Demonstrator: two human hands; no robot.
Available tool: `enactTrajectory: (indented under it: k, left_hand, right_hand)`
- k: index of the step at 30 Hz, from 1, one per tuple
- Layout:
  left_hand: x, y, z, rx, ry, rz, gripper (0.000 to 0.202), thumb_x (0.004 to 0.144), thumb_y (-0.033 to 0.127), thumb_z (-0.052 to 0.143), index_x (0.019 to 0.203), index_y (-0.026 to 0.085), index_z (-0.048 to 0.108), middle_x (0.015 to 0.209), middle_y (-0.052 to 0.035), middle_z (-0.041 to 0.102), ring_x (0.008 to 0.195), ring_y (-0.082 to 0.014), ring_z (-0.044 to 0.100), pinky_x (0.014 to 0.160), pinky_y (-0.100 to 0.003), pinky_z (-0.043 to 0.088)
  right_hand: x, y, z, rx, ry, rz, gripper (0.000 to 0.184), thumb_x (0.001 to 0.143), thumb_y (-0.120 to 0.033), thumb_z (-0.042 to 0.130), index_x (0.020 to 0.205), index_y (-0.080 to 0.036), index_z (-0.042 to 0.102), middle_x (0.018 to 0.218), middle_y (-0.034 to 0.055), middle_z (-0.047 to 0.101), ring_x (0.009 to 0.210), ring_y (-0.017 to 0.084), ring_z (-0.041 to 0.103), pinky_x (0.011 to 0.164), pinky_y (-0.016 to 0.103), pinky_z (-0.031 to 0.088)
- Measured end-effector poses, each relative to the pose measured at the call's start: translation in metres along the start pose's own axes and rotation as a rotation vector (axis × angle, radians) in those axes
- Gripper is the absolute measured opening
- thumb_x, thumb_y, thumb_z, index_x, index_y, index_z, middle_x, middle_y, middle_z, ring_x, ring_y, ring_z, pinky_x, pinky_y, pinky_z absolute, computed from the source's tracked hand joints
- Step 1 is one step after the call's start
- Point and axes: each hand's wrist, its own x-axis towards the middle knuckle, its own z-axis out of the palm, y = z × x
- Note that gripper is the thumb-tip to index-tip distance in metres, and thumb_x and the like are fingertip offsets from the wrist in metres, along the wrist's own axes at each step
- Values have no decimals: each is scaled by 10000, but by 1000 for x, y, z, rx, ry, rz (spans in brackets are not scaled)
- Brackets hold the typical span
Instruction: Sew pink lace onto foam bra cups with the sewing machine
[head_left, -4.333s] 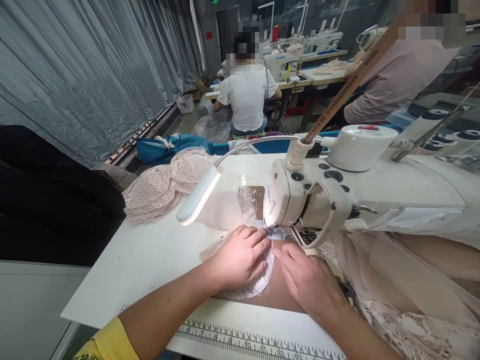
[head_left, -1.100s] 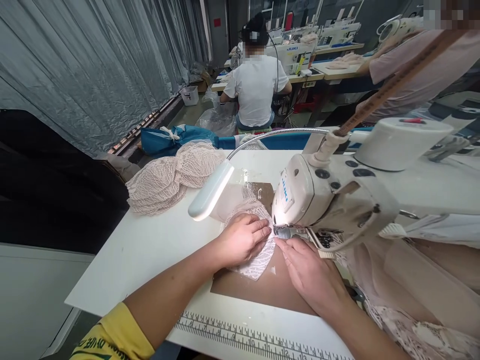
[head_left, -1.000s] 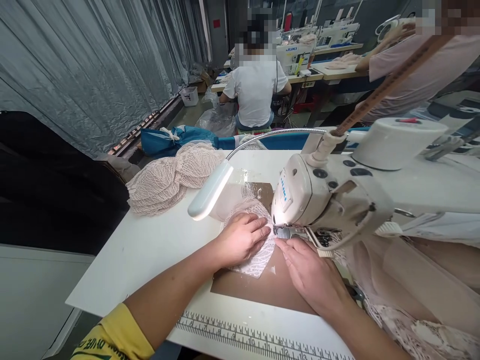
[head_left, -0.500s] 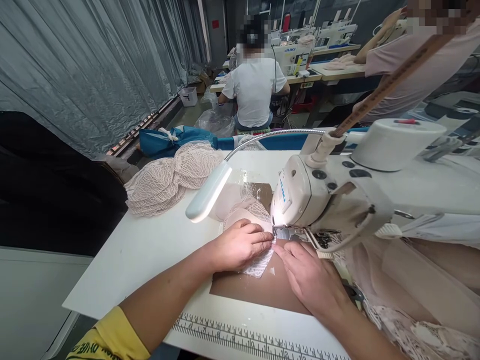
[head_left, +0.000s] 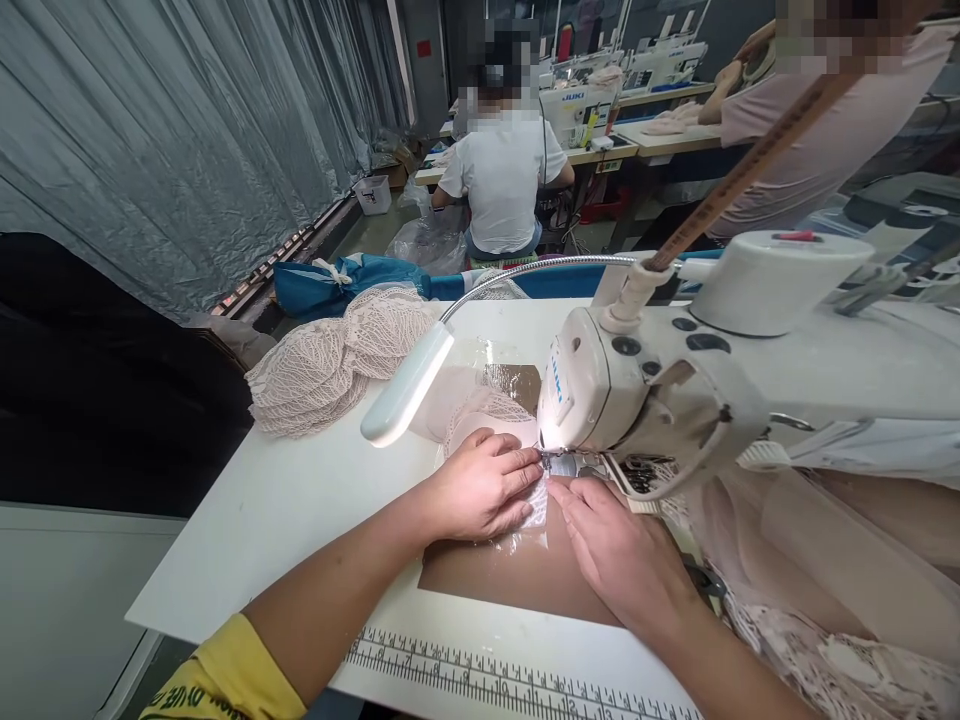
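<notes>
A grey curtain [head_left: 187, 130] hangs down the left side, with a black cloth [head_left: 112, 390] nearer, at the left edge. At the curtain's foot stands a white bin [head_left: 373, 195]; a clear plastic bag [head_left: 427, 242] lies beside a seated person in a white shirt [head_left: 499, 180], seen from behind. Just right of that person is a machine [head_left: 576, 112] marked JUKI. Pale fabric [head_left: 671, 121] lies on a far table [head_left: 651, 145], near another person in a pink top [head_left: 817, 150]. Farther back is a red notice [head_left: 424, 48].
</notes>
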Motion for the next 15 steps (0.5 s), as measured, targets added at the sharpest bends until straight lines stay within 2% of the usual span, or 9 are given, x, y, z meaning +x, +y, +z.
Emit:
enactTrajectory:
  k: [4, 9, 15]
  left_hand:
    - [1, -2, -1, 7, -9, -39, 472, 915, 419, 432, 1263, 119, 541, 1274, -123, 577, 1097, -282, 481, 952, -433, 368]
    - [0, -5, 2, 7, -7, -35, 475, 916, 423, 432, 1271, 123, 530, 1290, -136, 564, 1147, -288, 466, 975, -442, 349]
    - [-2, -5, 3, 2, 10, -27, 472, 915, 429, 436, 1262, 123, 527, 1296, -141, 558, 1165, -292, 464, 982, -448, 345]
  right_hand:
    - [-3, 3, -1, 55, 2, -23, 361, 875, -99, 405, 1087, -161, 690, 919, 67, 710, 629, 157, 567, 539, 293, 378]
    - [-8, 7, -4, 168, 1, -72, 347, 869, -78, 403, 1067, -133, 683, 919, 75, 705, 767, 173, 606, 642, 278, 445]
    - [-9, 4, -8, 221, -6, -94, 331, 865, -59, 391, 1010, -130, 680, 829, 62, 681, 744, 169, 611, 679, 288, 456]
